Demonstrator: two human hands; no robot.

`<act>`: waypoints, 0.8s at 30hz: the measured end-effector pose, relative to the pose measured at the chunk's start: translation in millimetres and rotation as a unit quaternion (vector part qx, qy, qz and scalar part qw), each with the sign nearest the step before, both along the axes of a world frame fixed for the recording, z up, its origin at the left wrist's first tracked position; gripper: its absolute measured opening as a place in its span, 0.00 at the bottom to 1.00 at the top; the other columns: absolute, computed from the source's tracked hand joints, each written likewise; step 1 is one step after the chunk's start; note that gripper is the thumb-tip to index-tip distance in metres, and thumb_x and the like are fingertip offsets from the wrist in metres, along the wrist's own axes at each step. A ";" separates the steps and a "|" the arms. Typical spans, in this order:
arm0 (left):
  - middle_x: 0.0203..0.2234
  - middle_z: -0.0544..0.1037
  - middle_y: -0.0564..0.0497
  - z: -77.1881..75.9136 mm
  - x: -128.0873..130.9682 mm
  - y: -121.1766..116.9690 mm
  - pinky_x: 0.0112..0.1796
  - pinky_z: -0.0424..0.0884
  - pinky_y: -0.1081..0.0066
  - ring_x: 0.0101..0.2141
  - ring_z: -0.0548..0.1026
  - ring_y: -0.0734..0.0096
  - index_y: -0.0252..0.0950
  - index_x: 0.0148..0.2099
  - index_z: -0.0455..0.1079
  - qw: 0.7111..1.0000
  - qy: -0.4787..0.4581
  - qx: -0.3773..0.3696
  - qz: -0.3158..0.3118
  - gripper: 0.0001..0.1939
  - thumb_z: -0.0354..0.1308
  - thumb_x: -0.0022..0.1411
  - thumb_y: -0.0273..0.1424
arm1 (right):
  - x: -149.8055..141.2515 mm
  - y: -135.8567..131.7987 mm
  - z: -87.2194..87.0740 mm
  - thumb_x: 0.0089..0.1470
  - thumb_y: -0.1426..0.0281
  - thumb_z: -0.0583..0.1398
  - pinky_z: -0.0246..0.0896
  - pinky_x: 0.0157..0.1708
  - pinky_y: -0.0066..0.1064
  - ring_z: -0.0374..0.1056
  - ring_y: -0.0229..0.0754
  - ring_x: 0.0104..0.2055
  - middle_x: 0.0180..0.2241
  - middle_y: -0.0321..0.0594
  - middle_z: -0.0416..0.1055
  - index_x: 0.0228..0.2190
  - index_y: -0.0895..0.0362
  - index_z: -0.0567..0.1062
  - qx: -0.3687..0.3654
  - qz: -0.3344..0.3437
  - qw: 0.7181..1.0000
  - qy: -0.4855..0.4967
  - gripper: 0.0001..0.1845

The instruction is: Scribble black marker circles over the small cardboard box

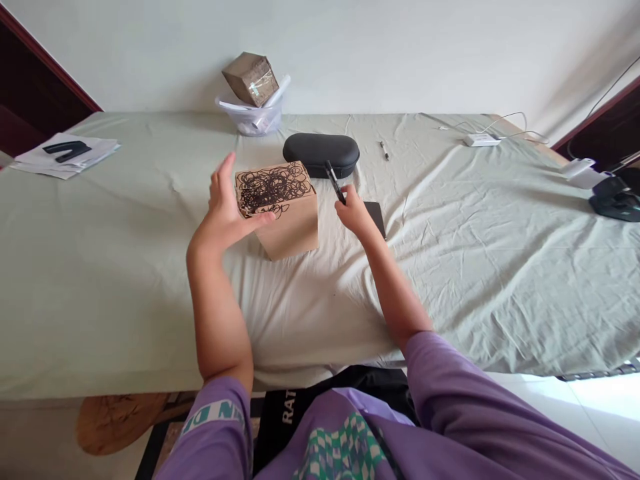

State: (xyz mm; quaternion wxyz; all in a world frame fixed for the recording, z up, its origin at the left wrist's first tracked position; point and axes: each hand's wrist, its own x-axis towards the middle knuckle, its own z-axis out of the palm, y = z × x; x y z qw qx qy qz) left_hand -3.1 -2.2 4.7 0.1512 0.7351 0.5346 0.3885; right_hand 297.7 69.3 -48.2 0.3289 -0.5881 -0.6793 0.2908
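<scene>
A brown cardboard box (293, 230) stands on the cloth-covered table, its top covered in black looping scribbles. My left hand (227, 207) is at the box's left side, thumb and fingers spread apart; whether it touches the box I cannot tell. In my right hand (354, 210), to the right of the box, is a black marker (335, 182) that points up and away from me. Behind the box lies a black zip case (320, 152). A flat dark object (375, 217) shows partly behind my right wrist.
At the back, a clear plastic tub (260, 120) holds rolled paper and a taped cardboard box (250, 79). A stapler (69, 149) lies on papers (95, 155) at far left. Rightward are a pen (384, 151), a white power strip (481, 140) with cables, and dark equipment (615, 200).
</scene>
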 end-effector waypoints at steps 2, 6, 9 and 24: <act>0.83 0.37 0.33 -8.0 -9.8 4.5 0.77 0.44 0.31 0.80 0.42 0.28 0.45 0.84 0.29 0.996 -0.017 -0.081 -0.023 0.79 0.78 0.51 0.65 | -3.8 3.5 -15.6 0.63 0.80 0.52 0.69 0.51 0.44 0.74 0.56 0.47 0.47 0.56 0.77 0.55 0.59 0.70 -0.043 -0.026 0.992 -0.114 0.21; 0.82 0.42 0.34 -17.5 -13.4 10.3 0.78 0.44 0.33 0.80 0.45 0.33 0.41 0.84 0.25 0.996 -0.033 -0.071 -0.050 0.79 0.81 0.54 0.56 | -9.0 3.6 -36.5 0.59 0.83 0.55 0.66 0.58 0.48 0.72 0.61 0.57 0.60 0.66 0.72 0.53 0.63 0.77 -0.097 -0.020 0.980 -0.175 0.23; 0.82 0.44 0.34 -19.7 -14.3 13.9 0.78 0.47 0.35 0.79 0.50 0.36 0.42 0.83 0.27 0.995 -0.050 -0.053 -0.071 0.78 0.81 0.55 0.55 | 2.1 7.7 -39.1 0.61 0.78 0.59 0.60 0.65 0.53 0.63 0.66 0.68 0.66 0.62 0.69 0.57 0.58 0.78 -0.108 -0.047 0.972 -0.205 0.24; 0.82 0.40 0.37 -47.2 -28.8 37.0 0.78 0.50 0.38 0.79 0.52 0.39 0.48 0.84 0.25 0.992 -0.066 -0.050 -0.094 0.82 0.80 0.50 0.61 | 67.3 25.8 -46.4 0.49 0.70 0.75 0.63 0.68 0.55 0.63 0.72 0.71 0.63 0.74 0.69 0.67 0.75 0.66 -0.143 -0.221 0.961 -0.088 0.49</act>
